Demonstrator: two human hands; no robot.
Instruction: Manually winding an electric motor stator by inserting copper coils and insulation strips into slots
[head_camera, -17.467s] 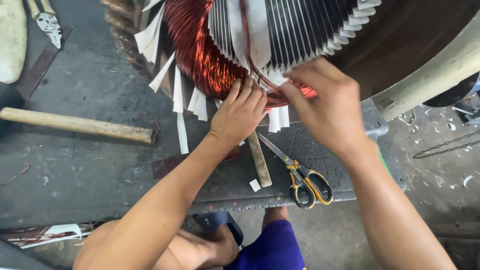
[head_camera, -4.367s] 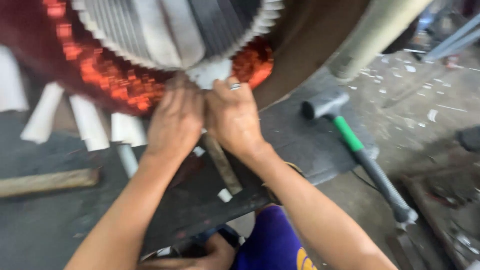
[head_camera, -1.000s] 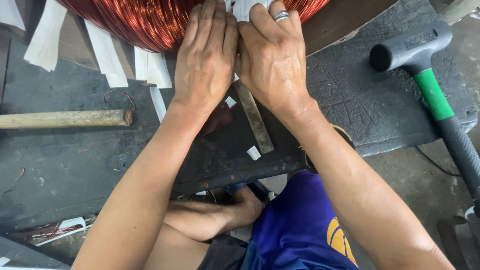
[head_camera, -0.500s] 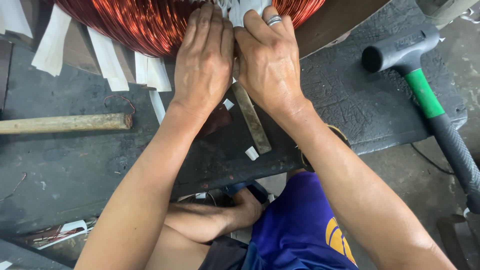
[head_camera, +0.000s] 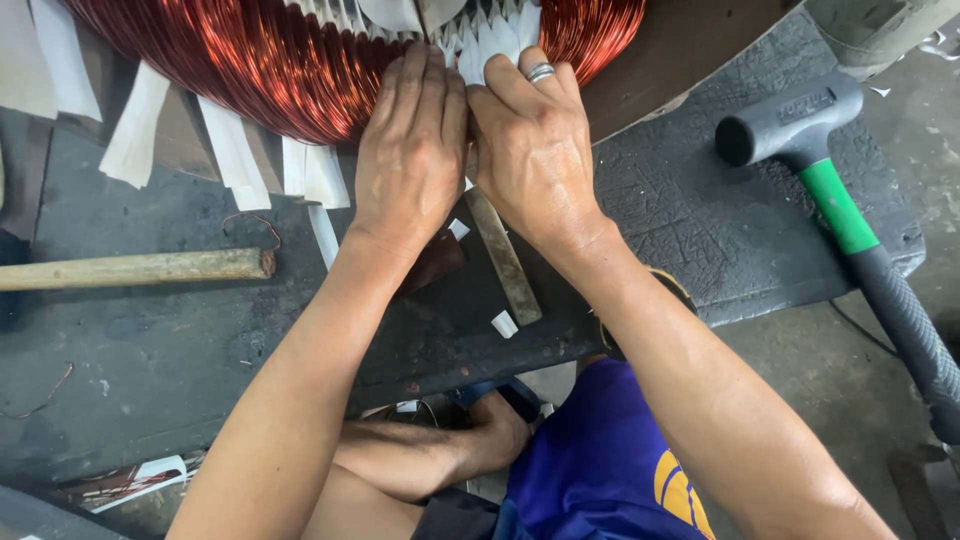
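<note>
A large winding of copper-red wire (head_camera: 260, 60) fills the top of the view, with white insulation paper strips (head_camera: 135, 135) hanging from it. My left hand (head_camera: 412, 150) lies flat against the winding, fingers together and pressing up. Beside it, touching it, my right hand (head_camera: 535, 150), with a ring on one finger, pinches the white paper tips (head_camera: 478, 45) at the winding's edge. Under both hands a flat metal bar (head_camera: 505, 260) rests on the dark work surface (head_camera: 150, 340).
A black mallet with a green-banded handle (head_camera: 835, 200) lies at the right. A wooden stick (head_camera: 130, 268) lies at the left. Small white paper scraps (head_camera: 504, 323) sit near the bench edge. My legs in blue shorts (head_camera: 600, 470) show below.
Over the last second the view has shifted slightly; both hands have stayed pressed together on the winding, nudging a little upward. The mallet and wooden stick have not moved.
</note>
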